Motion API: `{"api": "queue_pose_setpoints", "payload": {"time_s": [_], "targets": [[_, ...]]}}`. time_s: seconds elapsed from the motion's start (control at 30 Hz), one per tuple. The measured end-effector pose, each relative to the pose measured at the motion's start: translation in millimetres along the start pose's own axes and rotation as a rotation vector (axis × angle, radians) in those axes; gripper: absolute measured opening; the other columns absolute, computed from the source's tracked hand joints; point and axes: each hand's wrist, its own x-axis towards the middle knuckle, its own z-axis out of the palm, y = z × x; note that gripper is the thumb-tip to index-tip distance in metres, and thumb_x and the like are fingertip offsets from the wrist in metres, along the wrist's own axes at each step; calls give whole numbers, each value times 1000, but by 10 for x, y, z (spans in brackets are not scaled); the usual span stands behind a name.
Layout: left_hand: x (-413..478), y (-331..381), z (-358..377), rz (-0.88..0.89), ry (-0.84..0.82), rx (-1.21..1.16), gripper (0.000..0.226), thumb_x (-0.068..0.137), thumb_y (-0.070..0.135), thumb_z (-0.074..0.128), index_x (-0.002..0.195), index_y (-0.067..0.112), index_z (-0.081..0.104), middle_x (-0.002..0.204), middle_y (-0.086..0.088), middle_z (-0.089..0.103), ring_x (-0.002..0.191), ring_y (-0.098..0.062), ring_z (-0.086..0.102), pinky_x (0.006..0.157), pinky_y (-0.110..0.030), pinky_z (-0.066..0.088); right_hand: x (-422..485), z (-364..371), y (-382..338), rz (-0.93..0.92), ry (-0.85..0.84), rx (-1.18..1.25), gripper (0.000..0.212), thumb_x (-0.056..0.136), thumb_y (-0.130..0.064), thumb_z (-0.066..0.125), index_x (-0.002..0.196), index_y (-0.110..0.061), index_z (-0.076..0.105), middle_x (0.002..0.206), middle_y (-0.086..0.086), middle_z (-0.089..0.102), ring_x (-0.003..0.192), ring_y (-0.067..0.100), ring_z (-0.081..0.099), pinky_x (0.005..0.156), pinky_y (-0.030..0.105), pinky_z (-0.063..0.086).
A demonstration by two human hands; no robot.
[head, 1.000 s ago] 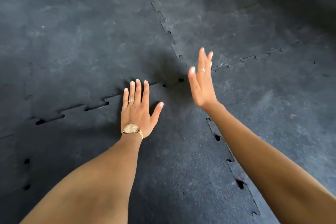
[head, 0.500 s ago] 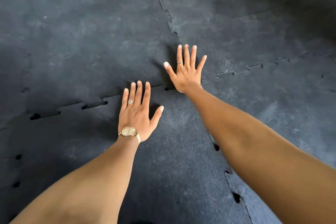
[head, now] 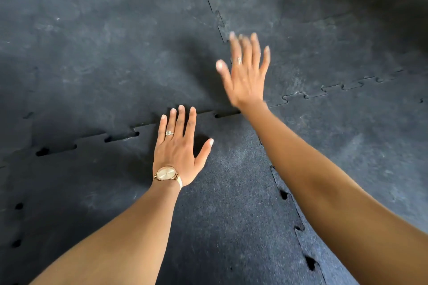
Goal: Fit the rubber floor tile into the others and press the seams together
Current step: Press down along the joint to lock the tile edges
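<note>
A dark speckled rubber floor tile [head: 231, 215] lies in front of me among other black interlocking tiles [head: 104, 53]. My left hand [head: 180, 152], wearing a gold watch and a ring, lies flat and open on the tile's far edge, fingertips at the jigsaw seam [head: 120, 137]. That seam shows dark gaps to the left of the hand. My right hand [head: 246, 74] is raised above the corner where the tiles meet, fingers spread, blurred by motion, holding nothing. The tile's right seam [head: 298, 227] also shows several open gaps beside my right forearm.
Black rubber tiles cover the whole floor. A closed jigsaw seam [head: 335, 88] runs off to the right and another [head: 215, 7] runs away from me past the corner. Small holes [head: 18, 206] mark the tile's left seam.
My right hand came down flat onto the corner half a second ago and has now lifted off it again. My left hand has stayed pressed on the tile's far edge.
</note>
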Motion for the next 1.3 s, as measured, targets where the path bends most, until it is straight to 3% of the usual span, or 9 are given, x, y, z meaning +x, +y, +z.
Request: {"api": "queue_pose_setpoints", "payload": {"time_s": [0.07,0.17,0.3,0.4,0.5,0.8,0.97,1.1,1.3], "targets": [[6,3,0,-3,3,7,77,96,61,21,155,12,17,159,-17,22,148,-32,17,122,-46,6,-124,164,38,70,-229,4,73,98,-61,17,156,-17,10,163,10,12,151,32,-4,116,65,-4],[-12,23,-29,4,-21,21,78,96,61,18,155,12,13,160,-17,19,149,-31,14,122,-46,5,-112,215,60,91,-287,2,71,99,-60,13,155,-16,11,164,7,11,151,30,-8,114,67,-6],[-8,13,-55,-7,-25,26,78,95,62,16,155,12,12,160,-16,19,149,-31,14,122,-46,4,-133,80,30,39,-135,227,55,103,-44,29,141,-7,46,145,12,46,142,32,30,116,46,19],[-14,15,-38,-9,-18,7,77,96,62,16,155,13,12,160,-14,19,149,-30,14,122,-45,3,-246,-175,-73,323,32,896,59,103,-39,36,66,-2,65,68,7,66,70,22,64,71,26,43],[-11,17,-13,-9,-9,9,78,96,63,16,155,13,10,161,-13,17,150,-28,11,122,-44,0,-186,-448,-166,403,140,1383,72,101,-40,43,42,-1,28,34,-1,31,32,18,28,41,23,27],[-18,22,19,1,13,14,78,95,61,22,155,12,15,160,-15,21,149,-29,15,122,-43,0,-824,-95,-20,429,-102,1242,66,94,-32,50,38,-26,17,39,-14,16,42,7,14,47,27,13],[-22,8,-21,-3,8,1,77,95,61,19,155,13,14,160,-15,20,149,-29,14,122,-42,-2,-816,-359,-6,581,7,1518,56,100,-24,47,53,-21,16,43,-6,14,43,12,8,47,21,9],[-29,13,14,3,17,-3,79,94,62,19,155,13,13,160,-15,19,150,-29,12,122,-42,-3,-1101,-749,180,462,98,1623,64,99,-30,47,47,-13,15,38,-5,16,38,14,9,45,13,15],[-33,19,22,4,37,-18,79,93,62,22,155,13,14,160,-16,21,149,-29,13,122,-43,-1,-1895,-603,162,671,69,1399,60,91,-31,51,40,-26,20,40,-16,19,40,7,14,46,20,14]]}}
